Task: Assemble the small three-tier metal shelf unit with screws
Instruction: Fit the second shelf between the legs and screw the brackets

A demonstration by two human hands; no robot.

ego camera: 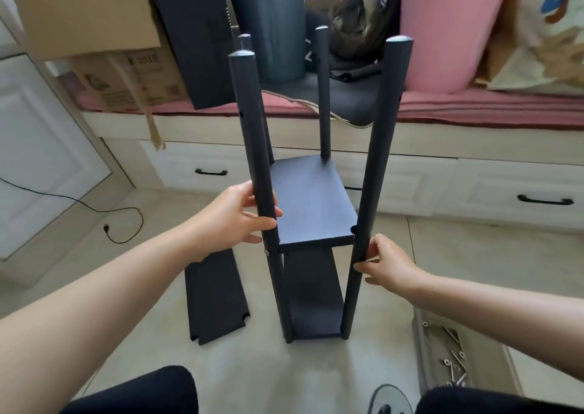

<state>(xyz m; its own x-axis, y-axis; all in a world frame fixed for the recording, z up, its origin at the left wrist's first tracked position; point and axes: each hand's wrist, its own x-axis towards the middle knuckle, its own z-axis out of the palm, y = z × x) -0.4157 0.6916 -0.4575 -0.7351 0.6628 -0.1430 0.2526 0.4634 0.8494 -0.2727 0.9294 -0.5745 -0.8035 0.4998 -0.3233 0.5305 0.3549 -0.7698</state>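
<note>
Both hands (232, 214) on upright two-tiered black shelf (311, 202)

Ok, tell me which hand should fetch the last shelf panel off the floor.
Left, probably. The loose shelf panel lies on the floor directly below the left hand, which holds the near-left post. The right hand, on the near-right post, would have to cross the frame.

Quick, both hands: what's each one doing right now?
Left hand: gripping the near-left post.
Right hand: fingers curled on the near-right post, holding it.
</note>
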